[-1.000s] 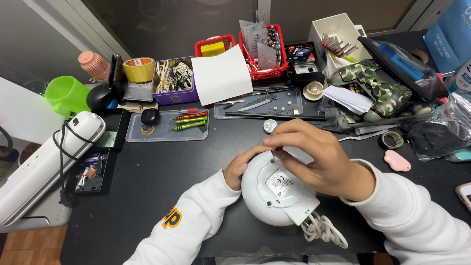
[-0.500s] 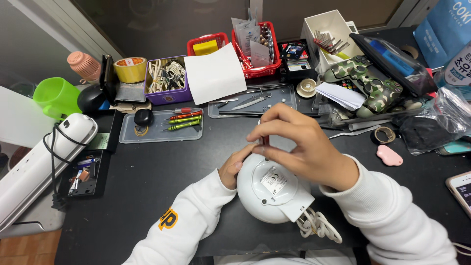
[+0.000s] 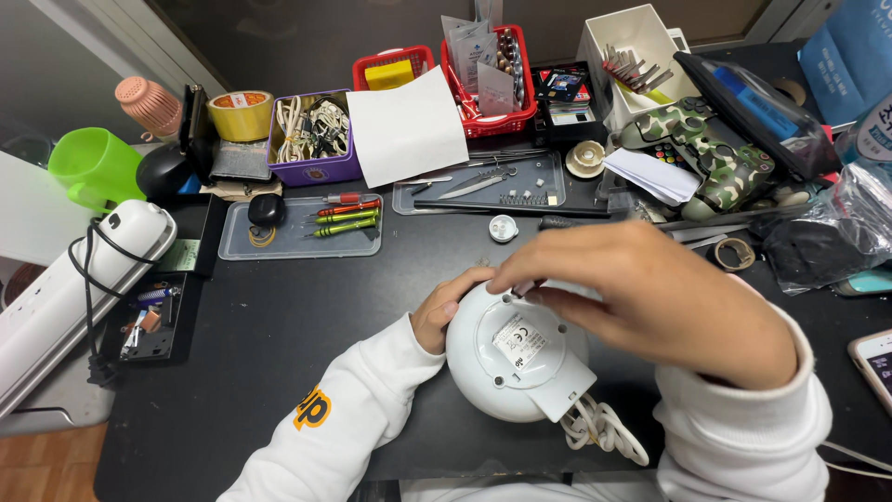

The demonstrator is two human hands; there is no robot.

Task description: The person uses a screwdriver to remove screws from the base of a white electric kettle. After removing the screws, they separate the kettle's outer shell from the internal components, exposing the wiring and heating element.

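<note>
A white round device (image 3: 516,358) lies base up on the black table (image 3: 279,335), a label in the middle of its base and a white cord (image 3: 599,428) bundled at its lower right. My left hand (image 3: 446,311) grips its left rim. My right hand (image 3: 650,297) arches over its top. The fingertips are pinched together at the upper rim, and whatever is between them is hidden.
A clear tray of small screwdrivers (image 3: 297,232) and a tray with tweezers (image 3: 483,186) lie behind the device, a small white cap (image 3: 503,228) between them. Farther back stand a purple box (image 3: 311,139), red baskets (image 3: 492,84) and a camouflage game controller (image 3: 715,153). A white appliance (image 3: 65,279) fills the left edge.
My right hand has dropped lower and flatter over the device, and its fingertips have come down to the rim. The thin dark red tool seen between the fingers earlier no longer shows.
</note>
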